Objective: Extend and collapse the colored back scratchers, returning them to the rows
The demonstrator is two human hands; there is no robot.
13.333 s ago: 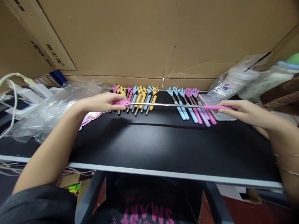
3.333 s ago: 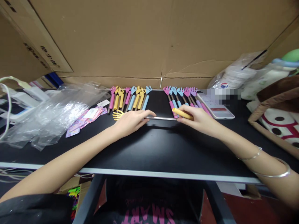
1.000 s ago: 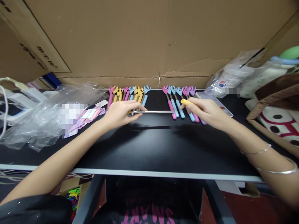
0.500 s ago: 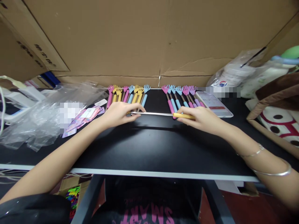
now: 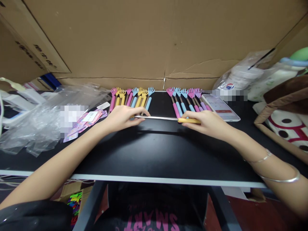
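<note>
Between my two hands a back scratcher [image 5: 158,118] is held level above the black desk, its thin metal rod drawn out. My left hand [image 5: 124,117] pinches one end, and its fingers hide most of that end. Around the yellow handle at the other end, my right hand [image 5: 204,122] is closed. Behind my left hand lies a row of pink, yellow and blue back scratchers [image 5: 139,98], claw ends toward the cardboard. A second row of pink, blue and purple back scratchers [image 5: 183,101] lies behind my right hand.
Clear plastic bags [image 5: 45,118] and printed cards [image 5: 90,119] lie on the left. At right are a phone [image 5: 222,109], a bagged cup [image 5: 245,75] and a brown-handled bag [image 5: 284,118]. A cardboard wall [image 5: 144,38] closes off the back of the desk [image 5: 154,157].
Almost nothing differs. Both hands keep their hold on the back scratcher, whose handle appears turned or shifted very slightly at my right hand.
</note>
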